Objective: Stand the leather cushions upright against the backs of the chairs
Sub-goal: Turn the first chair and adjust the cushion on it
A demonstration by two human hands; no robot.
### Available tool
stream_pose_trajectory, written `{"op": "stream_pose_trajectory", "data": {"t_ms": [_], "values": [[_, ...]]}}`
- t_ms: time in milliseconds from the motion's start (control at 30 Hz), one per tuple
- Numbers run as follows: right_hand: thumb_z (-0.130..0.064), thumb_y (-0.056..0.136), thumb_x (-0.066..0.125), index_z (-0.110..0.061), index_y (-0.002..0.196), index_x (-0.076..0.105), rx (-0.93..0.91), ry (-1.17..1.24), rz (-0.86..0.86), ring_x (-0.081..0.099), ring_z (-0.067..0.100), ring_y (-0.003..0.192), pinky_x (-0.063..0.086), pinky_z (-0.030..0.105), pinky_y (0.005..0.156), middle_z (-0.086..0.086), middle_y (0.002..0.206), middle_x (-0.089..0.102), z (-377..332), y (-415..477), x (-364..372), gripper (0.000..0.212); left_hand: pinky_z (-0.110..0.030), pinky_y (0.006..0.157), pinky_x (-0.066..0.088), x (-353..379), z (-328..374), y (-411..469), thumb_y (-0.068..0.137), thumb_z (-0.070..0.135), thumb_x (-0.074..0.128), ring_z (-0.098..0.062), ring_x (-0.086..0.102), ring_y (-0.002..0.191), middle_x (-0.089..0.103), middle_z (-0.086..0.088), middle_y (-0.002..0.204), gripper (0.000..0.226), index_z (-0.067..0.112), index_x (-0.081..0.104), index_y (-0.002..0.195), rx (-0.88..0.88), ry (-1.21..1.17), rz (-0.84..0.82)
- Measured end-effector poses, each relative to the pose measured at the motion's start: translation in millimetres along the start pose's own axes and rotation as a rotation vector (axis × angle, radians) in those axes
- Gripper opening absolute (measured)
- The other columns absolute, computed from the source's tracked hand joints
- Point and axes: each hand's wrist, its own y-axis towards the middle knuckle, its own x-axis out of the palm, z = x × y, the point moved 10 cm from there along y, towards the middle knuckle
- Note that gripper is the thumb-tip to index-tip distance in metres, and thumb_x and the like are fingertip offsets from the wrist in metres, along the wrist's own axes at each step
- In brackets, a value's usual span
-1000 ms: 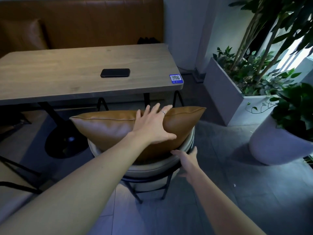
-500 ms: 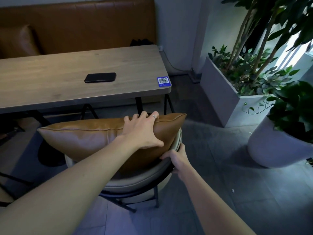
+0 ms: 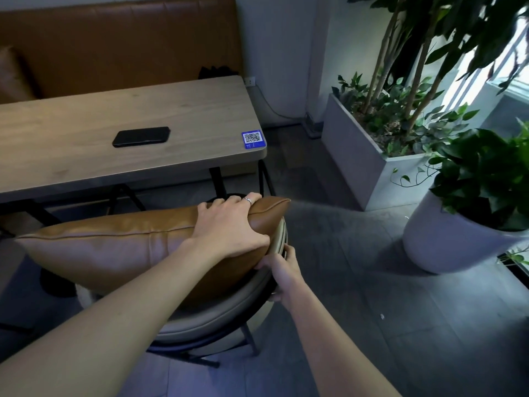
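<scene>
A tan leather cushion stands on its long edge inside a round beige chair with a black metal frame, leaning on the curved backrest. My left hand grips the cushion's top right corner, fingers curled over the far side, thumb on the near face. My right hand holds the backrest's right rim just below that corner. The chair's seat is hidden behind the cushion and my left arm.
A wooden table stands just beyond the chair, with a black phone and a blue QR sticker on it. A brown leather bench runs along the back wall. A rectangular planter and a round white pot stand on the right.
My left hand went from lying flat on the cushion to gripping its top right corner. My right hand rose from below the chair and took hold of the backrest rim.
</scene>
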Motion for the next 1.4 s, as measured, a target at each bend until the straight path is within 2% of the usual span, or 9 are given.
{"op": "stream_pose_trajectory", "data": {"t_ms": [100,233,467,600,733,933,1100,1300,1400], "values": [[-0.024,0.055,0.07,-0.055,0.146,0.037,0.0,0.002,0.016,0.051,0.043,0.123,0.056,0.068,0.093,0.009,0.134,0.056,4,-2,3,0.101,-0.05,0.102,0.034,0,-2,-2,0.065,0.074,0.054,-0.028,0.053,0.123,0.058,0.001,0.138,0.089,0.044,0.034,0.147,0.003,0.006,-0.007],[-0.025,0.054,0.069,-0.055,0.151,0.033,-0.015,-0.011,0.032,0.052,0.042,0.125,0.058,0.066,0.091,0.009,0.137,0.057,8,-7,6,0.108,-0.048,0.101,0.036,-1,-7,-8,0.065,0.075,0.053,-0.027,0.054,0.122,0.059,0.002,0.137,0.088,0.046,0.036,0.146,0.012,0.01,-0.003],[-0.033,0.061,0.068,-0.05,0.157,0.027,-0.069,-0.075,0.052,0.052,0.041,0.129,0.052,0.063,0.104,0.009,0.142,0.057,5,-9,9,0.106,-0.047,0.101,0.036,-2,-8,-6,0.066,0.075,0.054,-0.027,0.053,0.123,0.058,0.002,0.14,0.089,0.046,0.036,0.148,0.022,0.0,-0.023],[-0.029,0.065,0.07,-0.045,0.154,0.029,-0.051,-0.068,0.01,0.056,0.042,0.12,0.058,0.069,0.089,0.008,0.131,0.057,-1,-10,6,0.1,-0.047,0.102,0.035,-2,-4,-3,0.068,0.073,0.056,-0.027,0.053,0.124,0.057,0.003,0.141,0.087,0.045,0.035,0.148,0.032,0.009,-0.016],[-0.027,0.068,0.074,-0.045,0.151,0.028,-0.051,-0.049,-0.03,0.059,0.036,0.114,0.06,0.069,0.085,-0.001,0.114,0.056,-1,-9,6,0.096,-0.048,0.104,0.034,-2,-4,-2,0.07,0.073,0.055,-0.027,0.051,0.126,0.056,0.002,0.143,0.088,0.043,0.035,0.15,0.028,0.007,-0.018],[-0.03,0.067,0.074,-0.048,0.157,0.024,-0.06,-0.047,-0.021,0.058,0.038,0.121,0.061,0.066,0.086,0.008,0.139,0.055,3,-9,6,0.104,-0.047,0.105,0.033,-4,-3,-4,0.074,0.072,0.057,-0.026,0.05,0.127,0.055,0.002,0.144,0.086,0.042,0.033,0.151,0.036,0.012,-0.019],[-0.028,0.071,0.076,-0.048,0.159,0.023,-0.059,-0.031,-0.032,0.058,0.037,0.121,0.061,0.065,0.088,0.006,0.141,0.053,3,-9,5,0.105,-0.048,0.108,0.031,-4,-3,-8,0.072,0.073,0.058,-0.026,0.047,0.133,0.049,0.004,0.151,0.09,0.042,0.031,0.152,0.034,0.001,-0.012],[-0.025,0.081,0.079,-0.048,0.163,0.02,-0.032,0.005,-0.028,0.054,0.035,0.124,0.06,0.057,0.092,0.007,0.156,0.046,10,-20,5,0.103,-0.05,0.11,0.03,-6,-6,-16,0.072,0.073,0.06,-0.026,0.044,0.135,0.048,0.002,0.152,0.092,0.04,0.03,0.153,0.026,-0.01,-0.018],[-0.025,0.082,0.078,-0.048,0.163,0.018,-0.035,0.003,-0.018,0.053,0.037,0.129,0.058,0.062,0.096,0.007,0.156,0.045,11,-23,7,0.103,-0.05,0.113,0.026,-7,-5,-23,0.074,0.072,0.061,-0.025,0.04,0.139,0.044,0.003,0.156,0.092,0.039,0.029,0.154,0.042,0.004,-0.022]]}}
